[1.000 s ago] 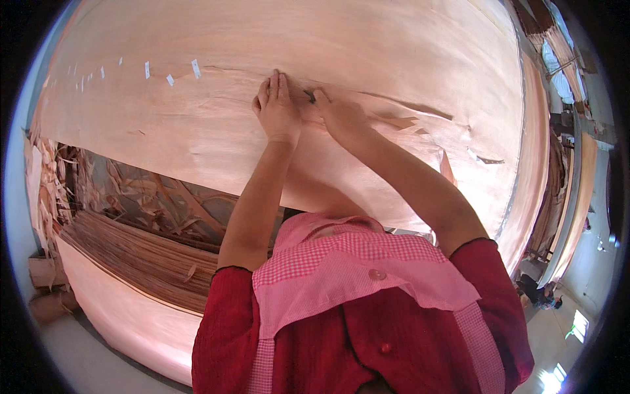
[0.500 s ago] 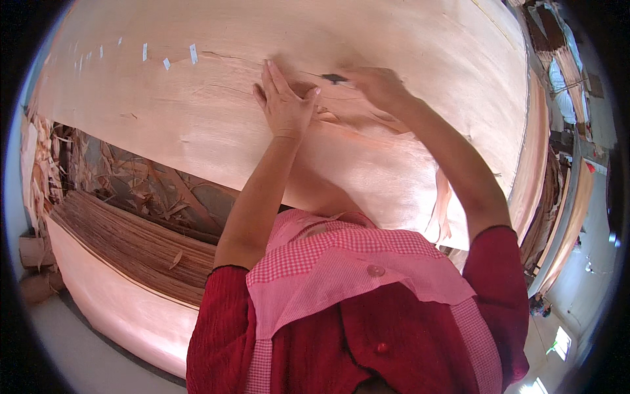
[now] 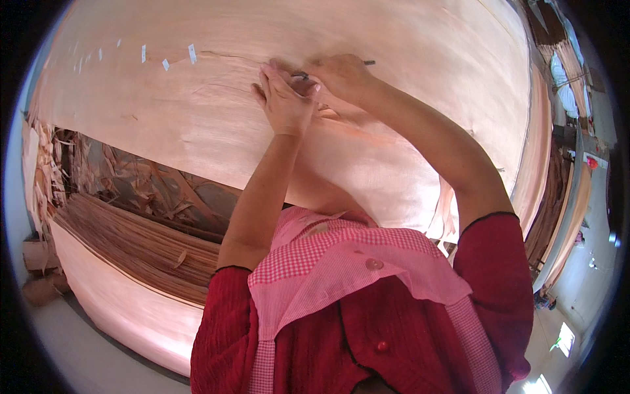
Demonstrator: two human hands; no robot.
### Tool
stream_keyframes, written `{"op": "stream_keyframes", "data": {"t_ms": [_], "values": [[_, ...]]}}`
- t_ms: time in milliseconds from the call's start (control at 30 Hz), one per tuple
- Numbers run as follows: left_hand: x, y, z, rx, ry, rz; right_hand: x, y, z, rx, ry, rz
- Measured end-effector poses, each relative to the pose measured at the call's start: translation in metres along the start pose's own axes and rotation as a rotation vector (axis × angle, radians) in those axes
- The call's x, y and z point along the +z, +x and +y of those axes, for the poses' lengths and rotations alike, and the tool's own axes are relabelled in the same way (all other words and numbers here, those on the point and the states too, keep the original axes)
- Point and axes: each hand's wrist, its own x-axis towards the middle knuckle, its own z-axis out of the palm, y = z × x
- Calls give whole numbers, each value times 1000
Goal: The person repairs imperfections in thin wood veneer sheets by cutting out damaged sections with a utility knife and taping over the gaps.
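A broad, pale pinkish wood veneer sheet (image 3: 164,131) lies under both hands, with a long crack and torn flaps running along its middle. My left hand (image 3: 287,104) rests on it, fingers stretched out and thumb apart, beside the crack. Closed round a slim dark knife-like tool (image 3: 369,63) is my right hand (image 3: 340,75). The tool's dark front end shows close to the left hand's thumb and forefinger, and its back end sticks out past the right hand. Its middle is hidden in the grip. Raised torn veneer (image 3: 328,113) sits just below the right hand.
Small white tape pieces (image 3: 192,54) dot the sheet at the left. A thick stack of veneer (image 3: 141,240) stands at the lower left, with loose scraps (image 3: 154,187) behind it. More veneer sheets (image 3: 530,151) are stacked along the right side.
My right hand has moved left with the dark tool, bringing its front end up to my left hand. The left hand stays nearly in place.
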Motion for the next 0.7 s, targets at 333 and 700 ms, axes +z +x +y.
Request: {"op": "stream_keyframes", "data": {"t_ms": [333, 700], "values": [[-12, -2, 11, -4, -3, -10, 10, -103, -26, 391, 53, 156], [-7, 8, 11, 240, 329, -78, 11, -129, 0, 685, 14, 79]]}}
